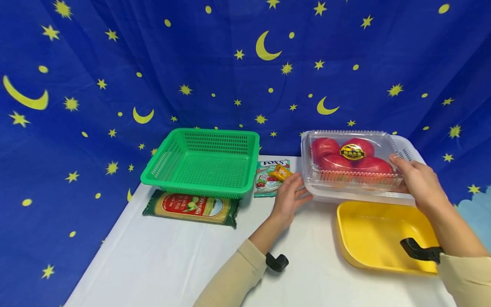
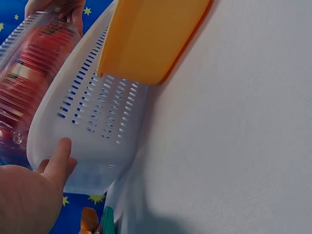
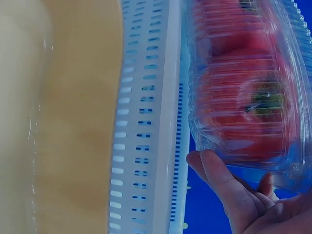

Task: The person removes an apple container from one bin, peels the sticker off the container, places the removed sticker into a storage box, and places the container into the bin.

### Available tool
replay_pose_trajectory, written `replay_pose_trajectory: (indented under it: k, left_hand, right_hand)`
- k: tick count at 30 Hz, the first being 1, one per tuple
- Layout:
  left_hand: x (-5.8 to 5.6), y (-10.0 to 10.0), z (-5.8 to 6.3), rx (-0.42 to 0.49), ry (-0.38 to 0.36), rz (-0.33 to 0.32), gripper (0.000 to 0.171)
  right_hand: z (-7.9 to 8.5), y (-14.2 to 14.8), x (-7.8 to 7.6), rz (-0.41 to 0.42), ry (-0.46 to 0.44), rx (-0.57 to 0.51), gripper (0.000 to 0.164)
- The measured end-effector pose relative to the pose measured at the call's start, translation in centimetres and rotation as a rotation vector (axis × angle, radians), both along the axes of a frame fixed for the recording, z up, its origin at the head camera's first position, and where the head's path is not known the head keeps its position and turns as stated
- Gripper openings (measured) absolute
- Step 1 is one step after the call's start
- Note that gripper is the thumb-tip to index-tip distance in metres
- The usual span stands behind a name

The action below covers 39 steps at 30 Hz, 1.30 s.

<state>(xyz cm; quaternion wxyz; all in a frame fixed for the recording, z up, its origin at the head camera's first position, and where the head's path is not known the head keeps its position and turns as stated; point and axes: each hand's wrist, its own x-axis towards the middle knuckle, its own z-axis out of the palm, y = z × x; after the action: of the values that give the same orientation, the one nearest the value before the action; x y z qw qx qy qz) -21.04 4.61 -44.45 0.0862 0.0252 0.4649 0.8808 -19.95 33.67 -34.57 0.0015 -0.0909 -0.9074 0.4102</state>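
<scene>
A clear plastic box of tomatoes is at the white basket, overlapping its opening in the head view. My right hand grips the box's right end, thumb on top; the right wrist view shows fingers at the end of the clear plastic. At the basket's left front corner is my left hand, its fingers extended and holding nothing. In the left wrist view, one finger lies against the basket's white wall.
A yellow bin stands in front of the white basket. On the left are a green basket and a pasta packet partly under its front edge. Between the baskets lie a FOX'S candy bag and a small orange packet.
</scene>
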Motion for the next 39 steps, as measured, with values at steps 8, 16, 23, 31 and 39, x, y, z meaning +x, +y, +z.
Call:
replay_pose_trajectory:
  k: [8,16,23,31,39]
  left_hand:
    - [0.1,-0.7,-0.1,0.101,-0.048,-0.047,0.047]
    - [0.3,-1.2,-0.3,0.115,-0.071,-0.064,0.044]
    - [0.4,-1.8,-0.5,0.131,-0.134,-0.1,0.055]
    - [0.7,-2.2,-0.7,0.173,-0.113,-0.161,0.056]
    - [1.4,-2.9,-0.4,0.179,-0.077,-0.167,0.06]
  right_hand:
    - [0.3,-0.8,0.4,0.029,0.039,-0.011,0.078]
    - [0.5,-1.7,1.0,0.06,0.076,-0.019,0.072]
    - [0.6,-2.5,1.4,0.062,0.129,0.013,0.063]
    - [0.2,-3.5,2.2,0.078,0.102,0.006,0.065]
    - [0.0,-4.4,3.3,0.083,0.074,-0.007,0.067]
